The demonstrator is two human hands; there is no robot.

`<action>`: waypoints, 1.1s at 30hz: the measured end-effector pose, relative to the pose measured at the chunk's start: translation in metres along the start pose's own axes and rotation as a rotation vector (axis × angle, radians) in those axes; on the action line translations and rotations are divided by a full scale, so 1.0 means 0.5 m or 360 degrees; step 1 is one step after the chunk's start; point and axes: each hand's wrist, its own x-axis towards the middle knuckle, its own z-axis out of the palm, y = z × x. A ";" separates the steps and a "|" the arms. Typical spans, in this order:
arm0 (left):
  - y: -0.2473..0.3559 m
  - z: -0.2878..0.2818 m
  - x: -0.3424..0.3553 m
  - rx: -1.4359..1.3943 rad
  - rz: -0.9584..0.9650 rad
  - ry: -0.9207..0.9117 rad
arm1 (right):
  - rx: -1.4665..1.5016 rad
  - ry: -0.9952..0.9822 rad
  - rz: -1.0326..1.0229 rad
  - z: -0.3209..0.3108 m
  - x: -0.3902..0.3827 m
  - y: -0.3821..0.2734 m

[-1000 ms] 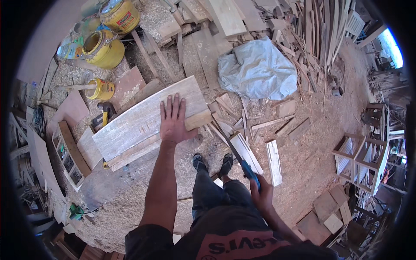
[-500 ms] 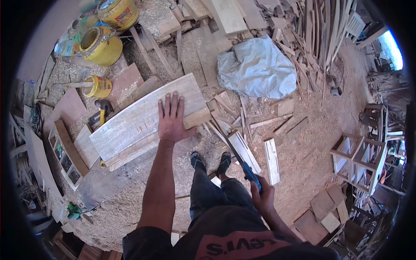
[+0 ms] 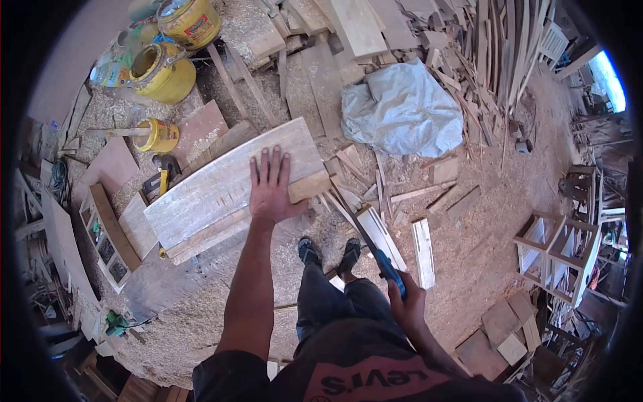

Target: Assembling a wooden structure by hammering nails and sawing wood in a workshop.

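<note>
Nearest, the right forearm comes up from the lower edge beside the person's dark shirt (image 3: 281, 378), angled up and to the left. The right hand (image 3: 408, 301) is low beside the thigh, its fingers wrapped around the blue handle of a saw (image 3: 383, 261); the thumb's exact place is hard to tell. The saw slants up and left from this fist, its narrow dark blade running toward the right end of a wood strip (image 3: 311, 187). Whether the teeth touch the wood cannot be made out.

The left arm reaches almost straight up and forward, the elbow extended. The left hand (image 3: 270, 187) lies palm down, fingers straight and slightly apart, pointing away from the body, the thumb stretched out to the right over the wood strip. The palm and fingers rest on a wide board (image 3: 207, 191), which lies aslant in front of the person, its right end higher in view, with the wood strip along its near edge.

Beyond the wide board's left part lies a yellow-handled tool (image 3: 163, 181); farther on stand a small yellow pail (image 3: 161, 136) and a larger yellow bucket (image 3: 164, 77). A crumpled pale sheet (image 3: 402, 107) lies farther off, to the right.
</note>
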 end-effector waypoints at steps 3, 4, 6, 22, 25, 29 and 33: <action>0.018 -0.001 0.013 -0.0044 0.0012 0.0007 | -0.0032 0.0075 0.0004 0.064 0.114 0.014; 0.027 0.000 0.024 -0.0048 0.0025 0.0018 | -0.0089 0.0160 -0.0058 0.106 0.210 0.014; 0.050 0.005 0.049 -0.0083 0.0064 0.0032 | -0.0290 0.0320 -0.0332 0.154 0.366 -0.046; 0.042 0.009 0.035 -0.0050 0.0029 -0.0024 | -0.0287 0.0147 -0.0236 0.151 0.382 -0.098; -0.004 0.023 0.011 -0.0031 0.0040 0.0131 | -0.0135 0.0182 -0.0240 0.135 0.251 -0.043; -0.004 0.008 0.003 0.0028 -0.0016 0.0080 | -0.0003 0.0034 0.0061 -0.006 -0.016 -0.020; 0.024 0.000 0.029 -0.0068 0.0004 0.0023 | -0.0135 0.0151 -0.0072 0.094 0.181 0.014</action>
